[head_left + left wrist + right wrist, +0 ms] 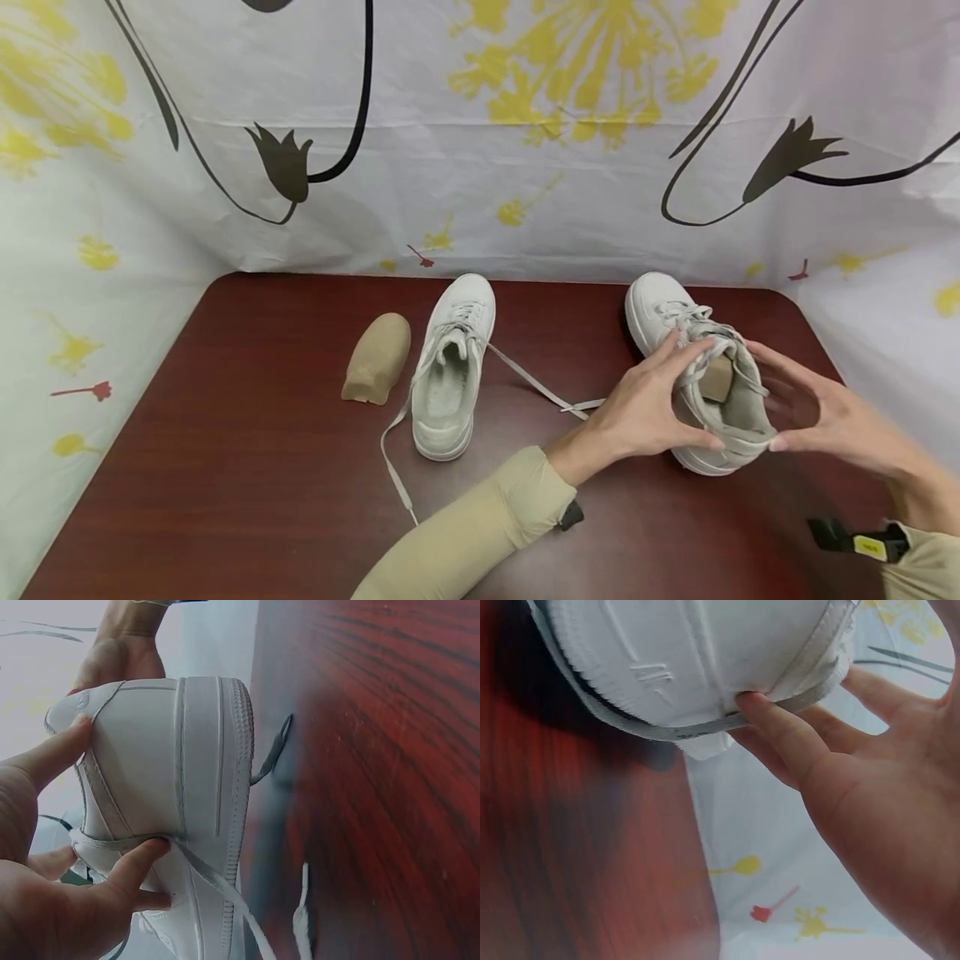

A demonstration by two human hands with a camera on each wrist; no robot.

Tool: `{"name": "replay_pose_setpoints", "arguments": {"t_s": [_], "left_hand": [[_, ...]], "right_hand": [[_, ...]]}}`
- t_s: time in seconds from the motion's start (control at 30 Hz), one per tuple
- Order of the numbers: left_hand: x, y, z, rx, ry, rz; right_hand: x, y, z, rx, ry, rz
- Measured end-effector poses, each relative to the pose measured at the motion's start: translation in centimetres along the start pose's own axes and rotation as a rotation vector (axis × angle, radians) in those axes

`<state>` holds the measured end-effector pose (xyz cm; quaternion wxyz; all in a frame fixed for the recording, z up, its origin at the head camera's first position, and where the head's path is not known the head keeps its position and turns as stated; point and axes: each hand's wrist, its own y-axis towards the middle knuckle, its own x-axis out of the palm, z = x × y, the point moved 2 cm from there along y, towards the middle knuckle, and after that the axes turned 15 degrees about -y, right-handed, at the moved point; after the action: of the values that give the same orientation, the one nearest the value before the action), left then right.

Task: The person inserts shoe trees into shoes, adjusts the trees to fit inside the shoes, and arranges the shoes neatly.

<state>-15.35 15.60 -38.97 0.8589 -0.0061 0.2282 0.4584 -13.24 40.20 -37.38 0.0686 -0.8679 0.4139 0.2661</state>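
Fingers spread on both: left hand point(637, 412) and right hand point(840, 417) grip opposite sides of the laced shoe point(690, 400), beige insert point(717, 380) inside, table's point(262, 475) right side; can't tell if the sole's fully down. Loose-laced shoe point(447, 396) sits left of it, spare form point(378, 358) just beside.

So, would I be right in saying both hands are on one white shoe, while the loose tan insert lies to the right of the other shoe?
Not quite: the head view shows the loose tan insert lying left of the other shoe, not right. The rest stands.
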Motion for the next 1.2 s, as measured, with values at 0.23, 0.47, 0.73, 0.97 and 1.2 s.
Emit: {"name": "replay_pose_setpoints", "arguments": {"t_s": [0.23, 0.47, 0.73, 0.97, 1.2], "left_hand": [[0.8, 0.7, 0.3, -0.011, -0.004, -0.007], [1.1, 1.1, 0.4, -0.027, -0.003, -0.013], [1.6, 1.4, 0.4, -0.04, 0.004, -0.014], [2.0, 2.0, 0.3, -0.03, 0.013, -0.014], [2.4, 2.8, 0.0, -0.017, 0.027, -0.024]], "right_hand": [[-0.7, -0.8, 0.2, -0.003, 0.07, -0.029], [-1.2, -1.0, 0.5, 0.008, 0.083, -0.015], [-1.4, -1.5, 0.6, 0.073, 0.038, -0.025], [-2.0, -1.5, 1.5, 0.032, 0.062, -0.019], [-2.4, -1.7, 2.4, 0.035, 0.061, -0.024]]}}
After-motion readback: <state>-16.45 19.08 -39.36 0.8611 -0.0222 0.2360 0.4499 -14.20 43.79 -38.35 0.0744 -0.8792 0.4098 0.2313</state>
